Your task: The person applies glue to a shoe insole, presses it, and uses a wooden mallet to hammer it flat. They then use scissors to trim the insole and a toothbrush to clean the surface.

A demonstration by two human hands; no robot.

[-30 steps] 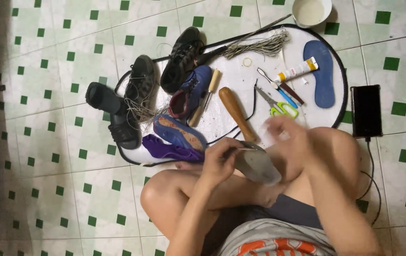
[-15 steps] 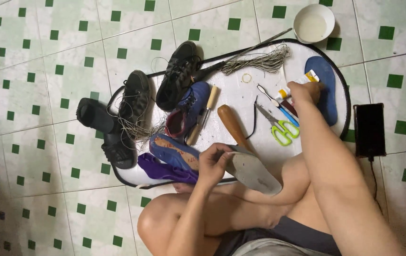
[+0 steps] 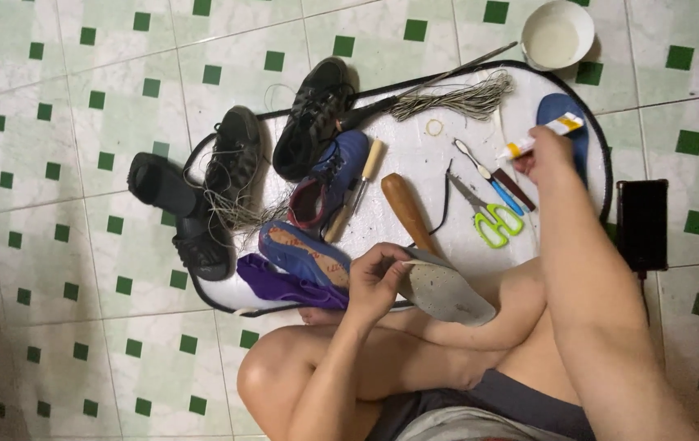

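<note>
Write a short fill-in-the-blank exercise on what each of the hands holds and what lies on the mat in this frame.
1. The left hand holds a grey ____ over the knee.
2. The right hand grips a small white ____ with an orange band above the white mat.
3. The scissors on the mat have ____ handles.
4. The white bowl stands on the tiled ____, beyond the mat's edge.

Missing words: insole; tube; green; floor

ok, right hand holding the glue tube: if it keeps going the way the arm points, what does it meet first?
The right hand points up-frame past the blue insole. Going straight on, it would probably reach the round mat's black rim, then the white bowl beyond; height is unclear.
</note>
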